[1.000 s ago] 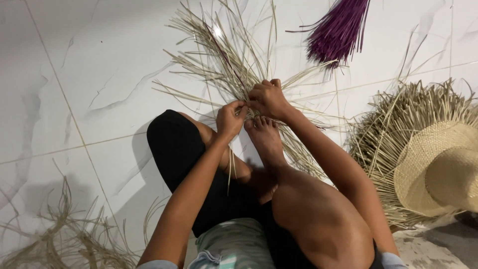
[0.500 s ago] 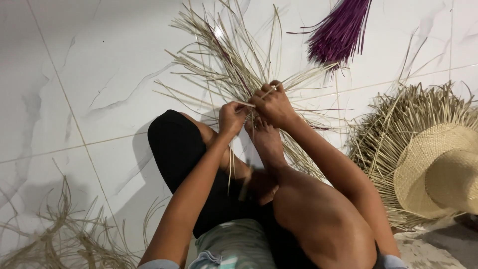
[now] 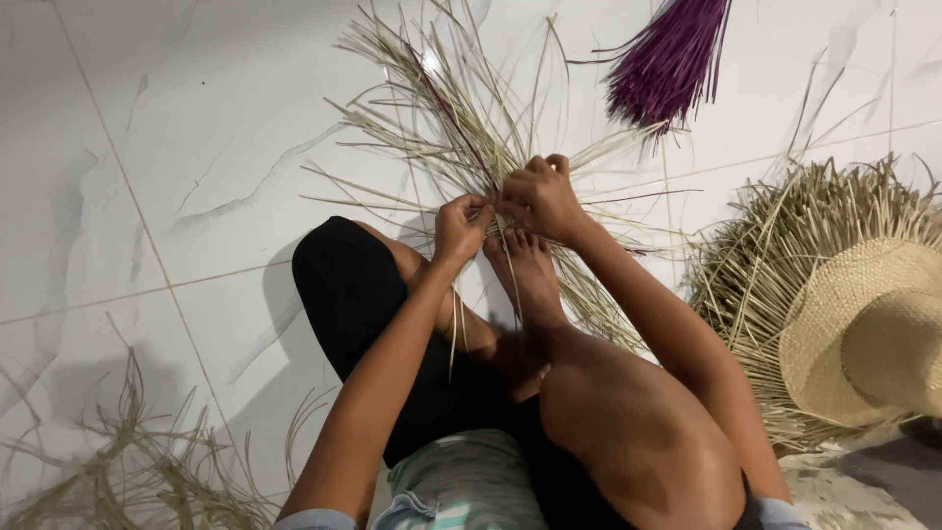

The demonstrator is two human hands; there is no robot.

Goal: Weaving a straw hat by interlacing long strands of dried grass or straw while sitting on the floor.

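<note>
Our left hand (image 3: 461,222) and right hand (image 3: 539,199) meet over the straw (image 3: 461,128), both pinching strands where the work gathers, just above our foot (image 3: 530,275). Loose ends fan away across the white tiled floor (image 3: 177,147). Purple bundle (image 3: 672,59) beyond; straw hat (image 3: 863,334) to the right; scraps (image 3: 128,471) lower left.
</note>
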